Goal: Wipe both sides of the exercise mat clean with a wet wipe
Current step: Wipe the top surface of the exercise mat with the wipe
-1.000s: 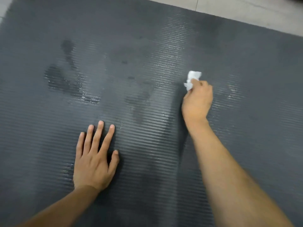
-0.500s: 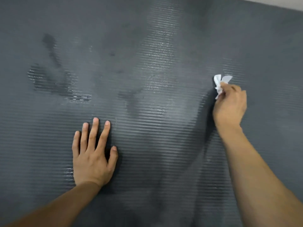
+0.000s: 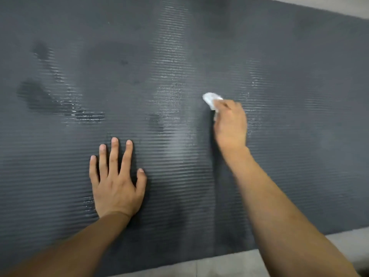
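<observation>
Dark ribbed mat (image 3: 299,76) on floor (image 3: 219,264); left hand (image 3: 116,182) flat, fingers apart, lower centre; right hand (image 3: 229,124) clamped on wipe (image 3: 210,97), centre right.

Dark ribbed foam mat (image 3: 199,56), matt with glossy wet streaks; crumpled white wipe (image 3: 211,98).

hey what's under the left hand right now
The left hand lies flat, fingers spread, on the ribbed dark mat. Wet streaks show around it; the mat directly under the palm is covered.

Tiled floor (image 3: 229,264) — ribbed mat (image 3: 299,96) flat.
</observation>
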The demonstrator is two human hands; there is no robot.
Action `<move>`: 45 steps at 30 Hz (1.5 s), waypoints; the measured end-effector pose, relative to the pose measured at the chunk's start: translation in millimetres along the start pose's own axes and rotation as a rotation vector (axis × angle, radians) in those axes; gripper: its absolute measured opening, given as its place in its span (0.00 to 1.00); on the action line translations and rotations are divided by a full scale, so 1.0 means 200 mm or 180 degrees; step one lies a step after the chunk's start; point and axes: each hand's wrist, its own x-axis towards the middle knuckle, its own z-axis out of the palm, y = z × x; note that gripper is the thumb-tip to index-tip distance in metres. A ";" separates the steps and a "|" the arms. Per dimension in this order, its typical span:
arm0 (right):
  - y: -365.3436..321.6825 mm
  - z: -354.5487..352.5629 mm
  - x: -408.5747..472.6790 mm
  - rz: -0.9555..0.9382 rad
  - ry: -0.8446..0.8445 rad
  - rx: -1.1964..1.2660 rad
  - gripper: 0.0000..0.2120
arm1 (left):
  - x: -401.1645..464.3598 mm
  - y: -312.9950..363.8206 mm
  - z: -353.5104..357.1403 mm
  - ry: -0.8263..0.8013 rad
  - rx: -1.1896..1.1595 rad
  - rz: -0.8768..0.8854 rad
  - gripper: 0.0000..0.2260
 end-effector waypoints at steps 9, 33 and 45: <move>-0.65 0.06 -0.14 -0.0384 -0.0060 0.0870 0.18 | 0.01 0.01 0.00 0.0143 -0.0108 0.0032 0.32; -0.32 -0.02 -0.34 -0.0948 0.0348 0.0327 0.15 | 0.00 0.01 0.01 0.0316 -0.0156 0.0030 0.30; -0.62 0.00 -0.59 -0.0672 -0.0205 0.0674 0.13 | 0.01 -0.07 -0.09 -0.0469 -0.0399 0.0303 0.35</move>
